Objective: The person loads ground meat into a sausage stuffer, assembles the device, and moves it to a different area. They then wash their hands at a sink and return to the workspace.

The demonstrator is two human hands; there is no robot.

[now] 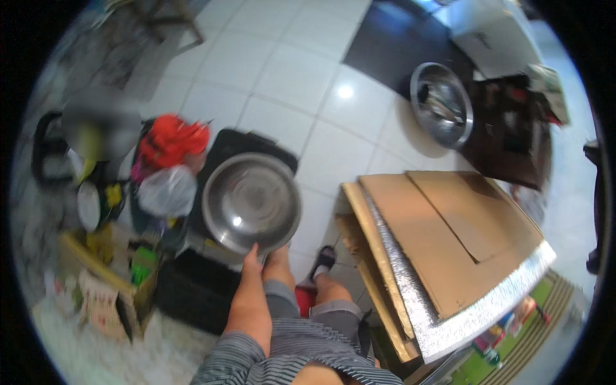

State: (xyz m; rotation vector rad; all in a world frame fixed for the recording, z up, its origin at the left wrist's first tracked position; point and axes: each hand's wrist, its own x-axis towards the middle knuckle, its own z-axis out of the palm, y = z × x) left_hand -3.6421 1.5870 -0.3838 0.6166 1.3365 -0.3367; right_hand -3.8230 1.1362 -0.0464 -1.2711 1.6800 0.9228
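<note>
A wide round stainless steel basin (252, 203) is in front of me, left of the middle, over a black flat-topped object (229, 142). My left hand (253, 257) is at its near rim, with the thumb over the edge and the other fingers hidden under it. The inside of the basin shows bare, scuffed metal with a bright glint. My right hand does not show. Left of the basin lie a red plastic bag (172, 140) and a whitish clear plastic bag (168, 192).
Large cardboard sheets (449, 237) with a silver foil-faced board (468, 327) stand at the right. Beyond them, a second metal basin (441, 106) holds items I cannot make out. An open cardboard box (96, 251) with a green item is at the left. White tiles (292, 70) cover the floor.
</note>
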